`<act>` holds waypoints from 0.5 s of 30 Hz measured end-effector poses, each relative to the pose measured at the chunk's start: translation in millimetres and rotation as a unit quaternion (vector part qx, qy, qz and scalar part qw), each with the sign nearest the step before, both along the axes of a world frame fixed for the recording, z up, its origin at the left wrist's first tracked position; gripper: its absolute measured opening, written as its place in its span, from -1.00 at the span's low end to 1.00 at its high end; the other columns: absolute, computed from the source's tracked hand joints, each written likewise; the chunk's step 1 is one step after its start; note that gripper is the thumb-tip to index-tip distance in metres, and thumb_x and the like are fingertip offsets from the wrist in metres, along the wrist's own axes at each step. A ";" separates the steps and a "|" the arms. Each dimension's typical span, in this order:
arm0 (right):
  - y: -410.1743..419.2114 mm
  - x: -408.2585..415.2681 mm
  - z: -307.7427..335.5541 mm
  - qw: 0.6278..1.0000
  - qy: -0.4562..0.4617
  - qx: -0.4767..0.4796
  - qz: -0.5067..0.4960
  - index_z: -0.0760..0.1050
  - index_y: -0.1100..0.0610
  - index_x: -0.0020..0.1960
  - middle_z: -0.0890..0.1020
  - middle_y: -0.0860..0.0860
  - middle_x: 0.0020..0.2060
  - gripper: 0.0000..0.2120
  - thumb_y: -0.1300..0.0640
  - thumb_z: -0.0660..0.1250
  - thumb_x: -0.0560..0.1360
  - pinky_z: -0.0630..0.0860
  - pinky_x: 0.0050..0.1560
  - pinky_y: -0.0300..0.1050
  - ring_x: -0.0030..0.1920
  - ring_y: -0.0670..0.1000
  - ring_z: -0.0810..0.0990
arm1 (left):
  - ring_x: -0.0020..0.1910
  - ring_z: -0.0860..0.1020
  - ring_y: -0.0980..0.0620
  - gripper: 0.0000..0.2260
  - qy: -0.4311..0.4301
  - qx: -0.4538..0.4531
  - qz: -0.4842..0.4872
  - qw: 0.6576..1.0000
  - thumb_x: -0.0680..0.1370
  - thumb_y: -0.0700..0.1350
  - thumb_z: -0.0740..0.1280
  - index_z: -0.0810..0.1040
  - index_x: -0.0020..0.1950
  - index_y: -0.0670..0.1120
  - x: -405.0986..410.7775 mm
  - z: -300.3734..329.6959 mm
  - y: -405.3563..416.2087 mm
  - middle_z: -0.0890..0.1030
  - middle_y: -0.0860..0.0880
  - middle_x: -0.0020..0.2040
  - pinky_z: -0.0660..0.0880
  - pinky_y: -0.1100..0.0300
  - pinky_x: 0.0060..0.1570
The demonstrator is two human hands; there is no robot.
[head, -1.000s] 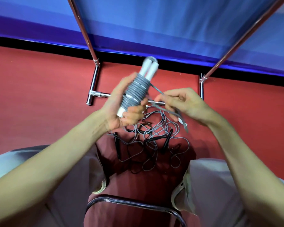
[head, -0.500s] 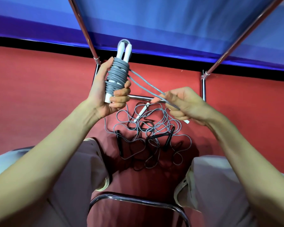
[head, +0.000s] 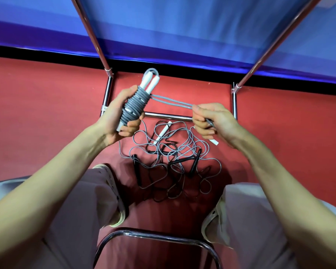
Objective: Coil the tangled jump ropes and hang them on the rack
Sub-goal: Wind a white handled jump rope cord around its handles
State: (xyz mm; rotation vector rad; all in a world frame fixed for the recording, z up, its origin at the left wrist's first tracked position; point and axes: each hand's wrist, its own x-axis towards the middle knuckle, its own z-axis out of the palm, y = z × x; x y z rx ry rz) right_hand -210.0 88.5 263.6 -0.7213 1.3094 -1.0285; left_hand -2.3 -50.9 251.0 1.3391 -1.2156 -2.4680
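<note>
1. Left hand [head: 117,121] gripped the coiled grey jump rope [head: 134,107], fingers curled round the wound bundle, its two white handles [head: 149,82] sticking out above.
2. Right hand [head: 211,121] pinched a doubled strand of grey cord [head: 171,100] that ran taut from the bundle to its fist, fingers curled tight.
3. Below both hands a tangled pile of ropes [head: 171,156], grey and black cords with black handles and a white handle, lay on the red floor [head: 37,105].
4. Chrome rack [head: 168,115] stood on that floor just beyond the pile, its base bar crossing between two side feet, its uprights rising past a blue wall [head: 182,26] with a black strip at its foot.
5. Chrome chair edge [head: 153,234] curved between the person's knees.
6. No writing or brand could be read.
</note>
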 end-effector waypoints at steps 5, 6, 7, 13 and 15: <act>-2.2 15.9 -5.9 0.996 0.051 0.022 0.063 0.18 0.12 -0.36 0.18 -0.08 -0.57 -0.60 0.20 0.06 0.66 0.08 -0.60 -0.35 -0.64 -0.13 0.14 | -0.65 0.17 0.05 -0.48 -0.166 -0.174 0.009 0.971 0.45 0.36 0.29 0.46 -0.35 -0.11 -8.6 -12.2 8.1 0.33 -0.07 -0.55 0.08 0.39 -0.58; -2.4 21.0 -5.9 0.994 0.057 0.034 0.085 0.17 0.11 -0.36 0.19 -0.10 -0.58 -0.59 0.19 0.07 0.66 0.05 -0.59 -0.34 -0.64 -0.13 0.14 | -0.64 0.19 0.05 -0.48 -0.195 -0.204 0.002 0.959 0.44 0.35 0.31 0.48 -0.37 -0.11 -9.8 -15.3 10.3 0.35 -0.07 -0.55 0.09 0.37 -0.58; -2.9 25.3 -5.8 0.992 0.063 0.044 0.099 0.16 0.10 -0.36 0.18 -0.09 -0.58 -0.59 0.18 0.07 0.66 0.03 -0.59 -0.32 -0.63 -0.12 0.13 | -0.63 0.21 0.04 -0.48 -0.218 -0.232 -0.016 0.948 0.45 0.34 0.32 0.49 -0.38 -0.11 -11.0 -18.1 13.6 0.37 -0.06 -0.55 0.12 0.35 -0.58; -5.9 22.4 -1.0 0.986 0.103 0.111 0.075 0.17 0.08 -0.38 0.15 -0.01 -0.54 -0.59 0.19 0.13 0.63 0.03 -0.60 -0.37 -0.65 -0.10 0.11 | -0.21 0.59 -0.03 -0.46 -0.333 -0.412 -0.265 0.805 0.44 0.43 0.22 0.61 0.03 0.00 -12.0 -34.2 38.2 0.64 0.01 -0.25 0.42 0.14 -0.17; -1.9 23.1 -1.2 0.982 0.093 0.143 0.079 0.16 0.06 -0.40 0.15 -0.02 -0.55 -0.58 0.17 0.15 0.62 0.02 -0.58 -0.36 -0.64 -0.10 0.10 | 0.10 0.59 -0.07 -0.47 -0.338 -0.452 -0.322 0.760 0.47 0.38 0.25 0.48 0.32 0.11 -13.6 -36.6 47.5 0.66 -0.02 0.06 0.45 0.12 0.00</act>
